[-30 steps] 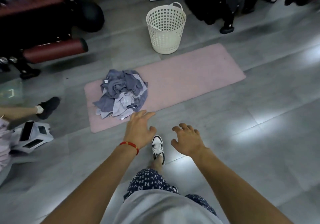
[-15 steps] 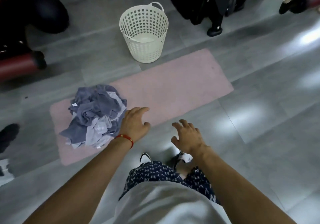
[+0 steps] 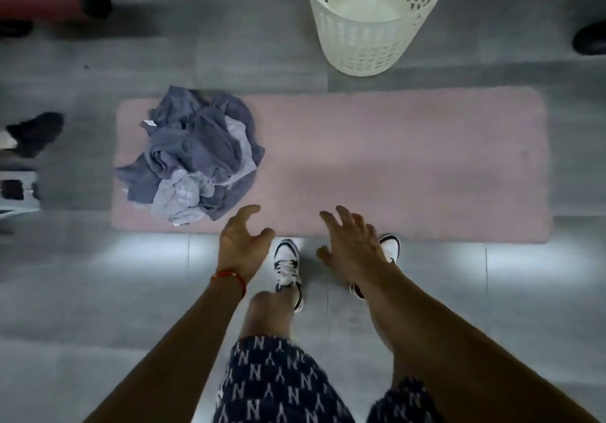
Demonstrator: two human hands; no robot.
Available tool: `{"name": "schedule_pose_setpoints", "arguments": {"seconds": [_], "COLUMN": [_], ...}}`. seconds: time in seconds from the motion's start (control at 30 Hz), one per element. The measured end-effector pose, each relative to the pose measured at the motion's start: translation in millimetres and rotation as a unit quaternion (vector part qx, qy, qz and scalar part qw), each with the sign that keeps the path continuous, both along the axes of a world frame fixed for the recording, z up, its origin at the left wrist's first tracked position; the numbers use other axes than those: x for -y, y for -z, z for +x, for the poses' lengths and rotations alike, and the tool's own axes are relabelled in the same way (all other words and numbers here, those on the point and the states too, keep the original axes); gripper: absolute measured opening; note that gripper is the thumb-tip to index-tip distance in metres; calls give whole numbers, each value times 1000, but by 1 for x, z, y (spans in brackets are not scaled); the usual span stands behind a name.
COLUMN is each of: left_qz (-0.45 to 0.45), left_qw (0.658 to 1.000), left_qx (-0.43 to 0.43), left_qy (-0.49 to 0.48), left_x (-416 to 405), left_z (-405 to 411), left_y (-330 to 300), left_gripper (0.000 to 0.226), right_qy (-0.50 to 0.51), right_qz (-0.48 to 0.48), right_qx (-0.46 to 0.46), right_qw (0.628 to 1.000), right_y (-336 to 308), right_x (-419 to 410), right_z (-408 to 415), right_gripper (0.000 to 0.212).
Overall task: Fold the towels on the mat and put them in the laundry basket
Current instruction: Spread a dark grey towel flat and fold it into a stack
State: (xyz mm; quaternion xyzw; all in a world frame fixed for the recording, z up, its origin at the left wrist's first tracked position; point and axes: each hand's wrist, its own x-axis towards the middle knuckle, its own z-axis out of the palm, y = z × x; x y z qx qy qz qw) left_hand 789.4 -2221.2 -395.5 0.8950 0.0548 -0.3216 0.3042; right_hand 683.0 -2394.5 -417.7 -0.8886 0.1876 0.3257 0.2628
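Grey crumpled towels [image 3: 193, 157] on pink mat [image 3: 393, 160], untouched by either hand.

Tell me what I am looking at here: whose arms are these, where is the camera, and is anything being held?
There is no machine here. A person wears a camera on the head, so the one picture looks forward and down over that person's own arms, patterned shorts and shoes. The left hand, with a red string at the wrist, and the right hand are both stretched out with fingers spread. Neither holds anything. On the grey floor lies a pink mat. At its left end sits a crumpled heap of grey-blue towels, not yet folded. The left hand is close to the heap but not touching it. Beyond the mat's far edge stands a white laundry basket full of holes; what shows of its inside looks empty.
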Motion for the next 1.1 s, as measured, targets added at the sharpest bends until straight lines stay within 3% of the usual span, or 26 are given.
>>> {"name": "schedule_pose_setpoints", "arguments": {"seconds": [0.13,0.3,0.43,0.57,0.73,0.8,0.87,0.93,1.0,1.07,1.1], "left_qz": [-1,111,238,223,217,200,169,125,114,106,104], "left_qw": [987,984,942,930,934,935,938,923,889,869,860], "left_qx": [-34,90,183,209,237,282,301,345,391,416,434], "left_qy": [-156,-106,-151,-205,-156,-74,18,118,208,245,247], "left_x": [11,-8,-37,-63,-69,-42,-5,28,51,63,64], "left_z": [30,111,201,280,296,268,228,189,167,163,167], "left_y": [127,280,373,415,430,426,420,417,419,420,422], "left_gripper": [48,62,73,75,45,28,17,23,24,17,29], "right_qy": [-42,-71,-101,-161,-218,-182,-35,160,275,252,217], "right_qz": [49,93,130,134,130,184,305,448,500,442,399], "right_qx": [38,102,155,219,292,324,324,244,204,239,259], "right_qw": [997,988,974,953,922,910,895,845,795,827,853], "right_y": [125,288,389,453,488,484,472,454,443,443,444], "right_x": [9,-19,-43,-46,-38,-36,-32,-24,-3,35,58], "right_z": [50,128,186,234,290,303,309,306,299,296,293], "right_gripper": [81,84,82,78,76,73,62,50,42,41,41]}}
